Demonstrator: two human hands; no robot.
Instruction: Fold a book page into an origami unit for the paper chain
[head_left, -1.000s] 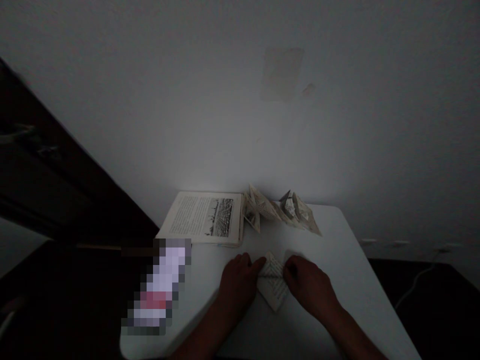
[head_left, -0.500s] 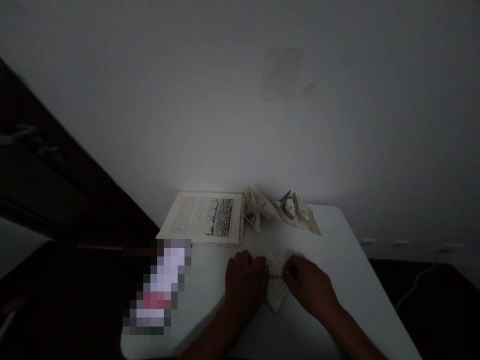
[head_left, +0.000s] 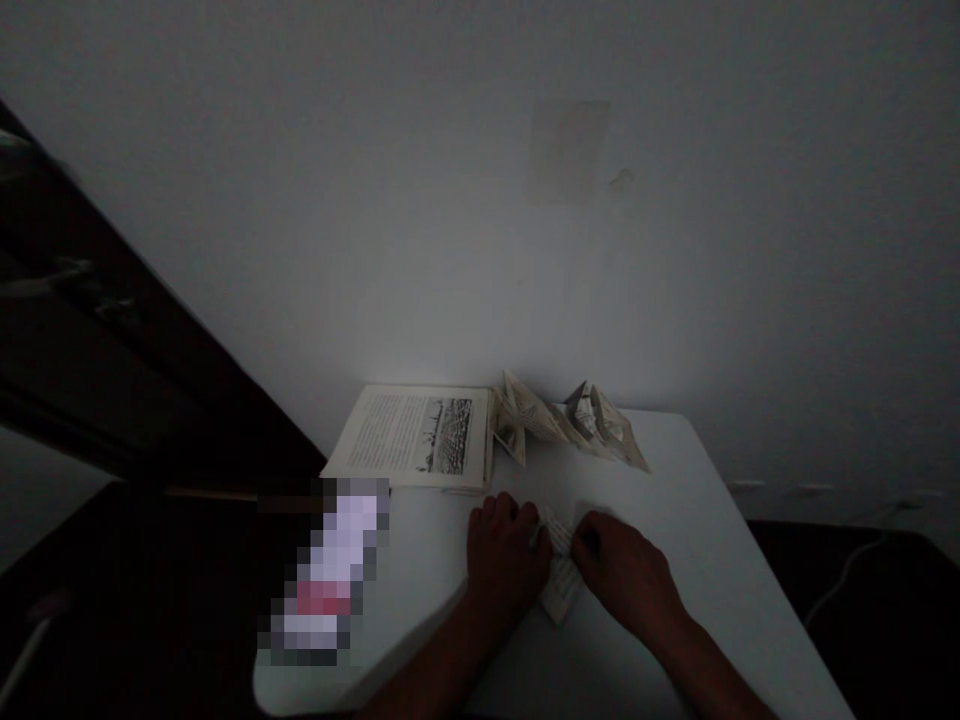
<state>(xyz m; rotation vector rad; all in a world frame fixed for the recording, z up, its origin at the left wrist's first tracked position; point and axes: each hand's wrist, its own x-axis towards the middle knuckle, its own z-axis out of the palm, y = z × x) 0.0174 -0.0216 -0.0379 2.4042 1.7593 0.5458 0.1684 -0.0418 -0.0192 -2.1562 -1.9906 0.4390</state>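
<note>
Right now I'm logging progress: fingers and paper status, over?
Left fingers against folded paper. Right fingers at its right edge. Printed pages beyond, not blocking.

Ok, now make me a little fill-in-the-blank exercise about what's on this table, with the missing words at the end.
1. The bare left hand and bare right hand both touch a small folded piece of pale, text-covered ____.
2. In the camera's view, the black-and-white picture lies to the ____ of the text on the pale rectangular page.
3. In that view, the page lies to the ____ of the angular, pale folded shapes on the white, round-cornered table.

Missing words: paper; right; left.
</note>
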